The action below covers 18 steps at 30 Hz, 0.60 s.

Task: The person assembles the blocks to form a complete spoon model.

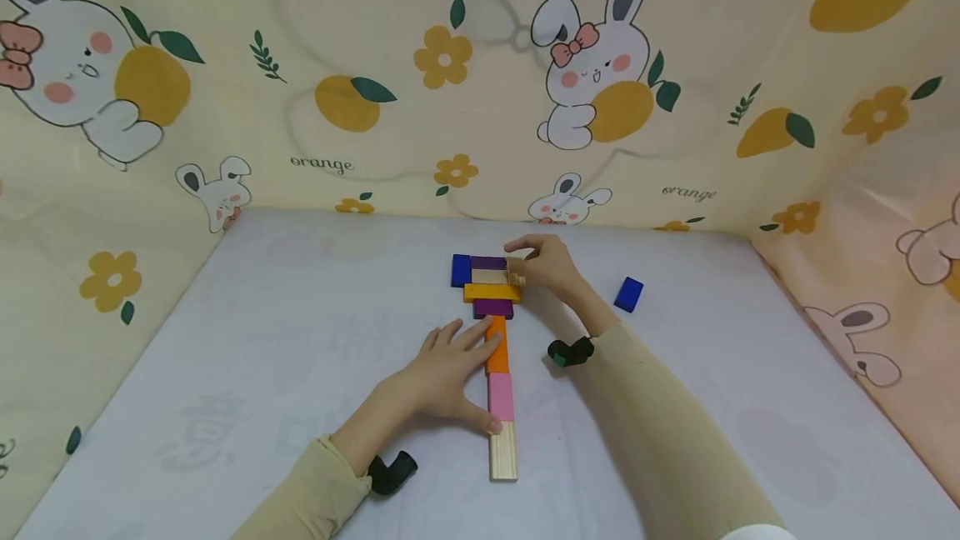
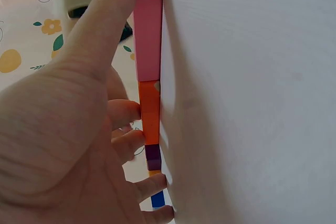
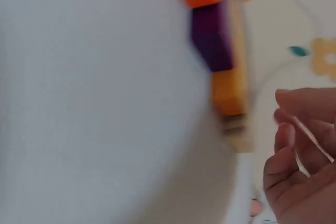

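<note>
My left hand (image 1: 442, 373) lies along a row of wooden blocks. Its fingertips touch the orange block (image 1: 497, 348), and its thumb reaches where the pink block (image 1: 501, 397) meets the plain wood block (image 1: 503, 452). Beyond the orange one come a purple block (image 1: 492, 308) and a crosswise yellow block (image 1: 483, 292). Farther back, a plain block (image 1: 489, 276), another purple block (image 1: 489, 262) and a blue block (image 1: 461, 271) sit together. Beside a small plain block (image 1: 516, 271) at their right end is my right hand (image 1: 551, 265); in the right wrist view its loosely bent fingers (image 3: 299, 103) hold nothing.
One loose blue block (image 1: 628, 294) lies on the white tabletop (image 1: 300, 307), to the right of the right hand. A cream cloth (image 1: 390, 32) with rabbits and oranges hangs behind the table and at both sides.
</note>
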Tool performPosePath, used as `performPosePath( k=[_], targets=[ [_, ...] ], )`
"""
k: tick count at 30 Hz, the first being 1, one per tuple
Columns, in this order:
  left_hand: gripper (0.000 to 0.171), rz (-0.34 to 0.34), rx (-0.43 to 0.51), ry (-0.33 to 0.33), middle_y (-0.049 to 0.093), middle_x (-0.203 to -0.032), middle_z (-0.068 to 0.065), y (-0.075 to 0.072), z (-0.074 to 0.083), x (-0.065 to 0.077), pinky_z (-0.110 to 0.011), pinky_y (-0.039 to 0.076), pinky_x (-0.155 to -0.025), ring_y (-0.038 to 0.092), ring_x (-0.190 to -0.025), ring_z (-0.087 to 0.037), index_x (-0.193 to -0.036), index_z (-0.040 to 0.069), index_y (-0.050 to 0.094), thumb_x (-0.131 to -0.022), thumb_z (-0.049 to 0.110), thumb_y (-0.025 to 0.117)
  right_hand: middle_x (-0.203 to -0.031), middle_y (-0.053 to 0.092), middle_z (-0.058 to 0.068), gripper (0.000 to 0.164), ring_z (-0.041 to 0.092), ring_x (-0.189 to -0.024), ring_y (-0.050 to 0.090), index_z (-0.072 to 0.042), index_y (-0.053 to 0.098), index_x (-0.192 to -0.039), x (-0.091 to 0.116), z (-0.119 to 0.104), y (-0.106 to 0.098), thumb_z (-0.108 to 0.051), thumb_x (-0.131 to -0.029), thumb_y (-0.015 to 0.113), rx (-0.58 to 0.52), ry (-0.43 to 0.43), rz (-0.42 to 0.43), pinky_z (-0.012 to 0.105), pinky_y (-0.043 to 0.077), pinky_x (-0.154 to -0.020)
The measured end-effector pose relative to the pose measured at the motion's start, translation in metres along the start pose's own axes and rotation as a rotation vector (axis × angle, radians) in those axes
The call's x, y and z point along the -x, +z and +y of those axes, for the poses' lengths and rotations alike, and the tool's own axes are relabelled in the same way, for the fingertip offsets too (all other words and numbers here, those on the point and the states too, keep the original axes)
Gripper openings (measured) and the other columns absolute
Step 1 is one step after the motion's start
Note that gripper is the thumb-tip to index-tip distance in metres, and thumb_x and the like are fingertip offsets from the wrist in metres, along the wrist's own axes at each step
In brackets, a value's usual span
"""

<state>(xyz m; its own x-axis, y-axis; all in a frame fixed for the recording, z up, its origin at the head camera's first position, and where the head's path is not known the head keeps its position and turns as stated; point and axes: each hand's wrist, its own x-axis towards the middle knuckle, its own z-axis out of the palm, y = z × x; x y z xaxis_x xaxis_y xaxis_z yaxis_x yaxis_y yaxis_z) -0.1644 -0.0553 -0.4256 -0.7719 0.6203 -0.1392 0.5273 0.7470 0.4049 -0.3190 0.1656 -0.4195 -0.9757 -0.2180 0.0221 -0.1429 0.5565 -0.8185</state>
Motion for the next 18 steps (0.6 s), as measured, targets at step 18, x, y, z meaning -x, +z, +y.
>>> performPosePath(
  k=[18],
  targets=[
    [0.114,0.003,0.011,0.003,0.008,-0.164,-0.002,0.003,-0.001,0.000,-0.061,0.005,-0.113,0.008,-0.145,-0.041,-0.156,0.018,0.029,-0.067,0.073,0.074,-0.135,0.059,0.006,0.048,0.026,-0.123,0.046,-0.006,0.065,-0.130,0.059,0.093,-0.161,-0.012,-0.084,0.079,-0.048,-0.004,-0.113,0.040,0.044,-0.096]
  ],
)
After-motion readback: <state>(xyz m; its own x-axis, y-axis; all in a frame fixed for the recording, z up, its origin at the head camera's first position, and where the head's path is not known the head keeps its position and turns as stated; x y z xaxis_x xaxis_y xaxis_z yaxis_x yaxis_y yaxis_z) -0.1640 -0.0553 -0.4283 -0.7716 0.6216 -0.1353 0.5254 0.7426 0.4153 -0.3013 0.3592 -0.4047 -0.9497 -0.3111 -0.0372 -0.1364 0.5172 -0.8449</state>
